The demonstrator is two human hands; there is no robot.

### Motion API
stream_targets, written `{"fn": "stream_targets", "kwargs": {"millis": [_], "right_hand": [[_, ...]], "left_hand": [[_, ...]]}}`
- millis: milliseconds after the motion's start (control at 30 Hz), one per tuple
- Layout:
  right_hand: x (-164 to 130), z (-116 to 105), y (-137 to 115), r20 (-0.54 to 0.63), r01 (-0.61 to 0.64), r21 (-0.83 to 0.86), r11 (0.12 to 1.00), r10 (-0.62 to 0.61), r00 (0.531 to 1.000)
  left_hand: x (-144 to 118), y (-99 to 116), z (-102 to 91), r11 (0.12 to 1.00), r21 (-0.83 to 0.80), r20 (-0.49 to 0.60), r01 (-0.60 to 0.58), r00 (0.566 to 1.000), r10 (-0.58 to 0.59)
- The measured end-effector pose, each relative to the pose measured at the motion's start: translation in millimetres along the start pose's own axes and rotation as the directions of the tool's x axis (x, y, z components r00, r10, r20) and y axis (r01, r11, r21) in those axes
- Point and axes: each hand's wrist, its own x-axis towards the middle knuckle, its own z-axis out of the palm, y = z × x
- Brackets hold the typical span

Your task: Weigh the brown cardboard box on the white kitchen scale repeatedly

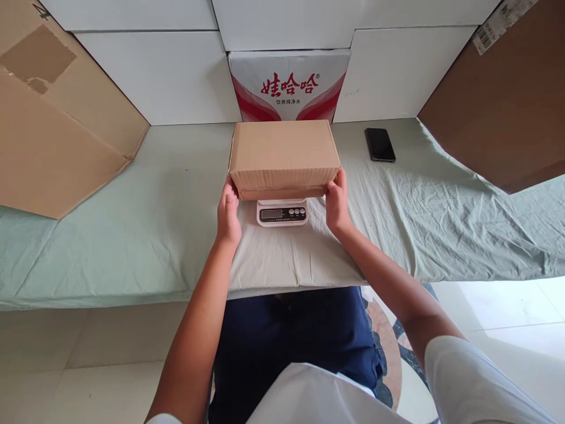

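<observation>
Pale green cloth is bordered at its left end by tall brown cardboard. In the middle, a closed box is held at its near corners between the left hand and the right hand, fingers curled around its sides; beneath its near edge a white scale is partly hidden, and whether they touch cannot be told. Farther right, a black phone is laid flat.

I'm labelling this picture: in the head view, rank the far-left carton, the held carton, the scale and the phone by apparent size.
1. Far-left carton, though cropped
2. Held carton
3. Scale, visible part only
4. Phone
</observation>
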Motion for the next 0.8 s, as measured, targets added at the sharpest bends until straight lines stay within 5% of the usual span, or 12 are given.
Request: {"fn": "stream_targets", "kwargs": {"millis": [800], "right_hand": [[-4, 10, -12, 0.022, -0.022, -0.019, 1.000, 0.023, 1.000]], "left_hand": [[-4, 8, 3.3, 0.999, -0.016, 0.068, 0.049, 0.997, -0.048]]}}
